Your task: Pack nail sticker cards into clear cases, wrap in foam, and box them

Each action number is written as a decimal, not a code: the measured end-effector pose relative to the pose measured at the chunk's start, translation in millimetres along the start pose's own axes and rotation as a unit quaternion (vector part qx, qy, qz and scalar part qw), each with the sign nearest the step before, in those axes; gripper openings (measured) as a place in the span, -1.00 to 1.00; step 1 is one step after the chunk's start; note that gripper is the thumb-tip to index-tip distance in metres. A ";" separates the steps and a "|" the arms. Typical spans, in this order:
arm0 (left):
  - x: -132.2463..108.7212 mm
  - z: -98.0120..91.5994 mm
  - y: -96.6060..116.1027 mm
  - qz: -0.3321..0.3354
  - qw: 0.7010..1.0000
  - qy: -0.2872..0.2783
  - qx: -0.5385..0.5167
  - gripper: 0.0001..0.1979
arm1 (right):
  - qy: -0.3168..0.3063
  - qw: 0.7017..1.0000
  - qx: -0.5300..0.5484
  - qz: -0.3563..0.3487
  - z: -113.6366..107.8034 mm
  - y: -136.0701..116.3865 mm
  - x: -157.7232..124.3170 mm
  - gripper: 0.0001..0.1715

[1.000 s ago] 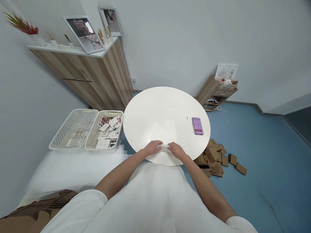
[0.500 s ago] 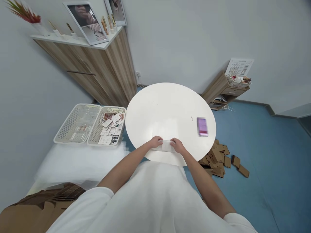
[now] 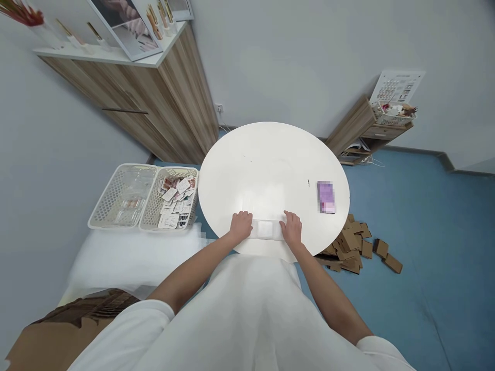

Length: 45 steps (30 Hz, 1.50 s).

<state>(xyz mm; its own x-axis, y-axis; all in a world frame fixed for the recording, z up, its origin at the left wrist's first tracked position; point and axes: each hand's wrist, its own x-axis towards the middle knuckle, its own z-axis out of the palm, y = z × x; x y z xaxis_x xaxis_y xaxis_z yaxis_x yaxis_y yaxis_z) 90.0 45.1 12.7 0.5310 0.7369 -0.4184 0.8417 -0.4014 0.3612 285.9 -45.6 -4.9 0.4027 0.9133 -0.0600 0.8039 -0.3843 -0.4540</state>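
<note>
A flat white strip with a square pad in its middle (image 3: 266, 229) lies near the front edge of the round white table (image 3: 270, 159). My left hand (image 3: 240, 225) presses down on its left end, fingers curled over it. At the strip's right end sits my right hand (image 3: 292, 229), fingers likewise bent onto it. The strip is stretched out flat between both hands.
A purple blurred packet (image 3: 326, 197) lies on the table's right side. Two white mesh baskets (image 3: 143, 198) stand to the left, one holding several small cards. Brown cardboard pieces (image 3: 356, 245) litter the blue floor at right. A wooden cabinet (image 3: 147, 98) stands behind.
My hands have moved apart along the table edge, and the white strip between them now lies spread out longer and flat. The camera tilted down slightly.
</note>
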 end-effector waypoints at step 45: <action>2.0 -7.7 -48.0 0.014 0.988 -0.014 -0.153 -0.78 | -0.174 0.962 0.195 0.080 -5.8 -17.7 14.2 -0.77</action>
<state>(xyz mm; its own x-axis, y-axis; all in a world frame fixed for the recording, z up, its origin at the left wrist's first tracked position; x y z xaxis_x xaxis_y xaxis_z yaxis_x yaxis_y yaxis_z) 49.9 70.0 1.0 0.5588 0.7116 -0.4258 0.7601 -0.2344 0.6060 279.9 -26.7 7.4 0.2820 0.8623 -0.4206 0.4915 -0.5063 -0.7086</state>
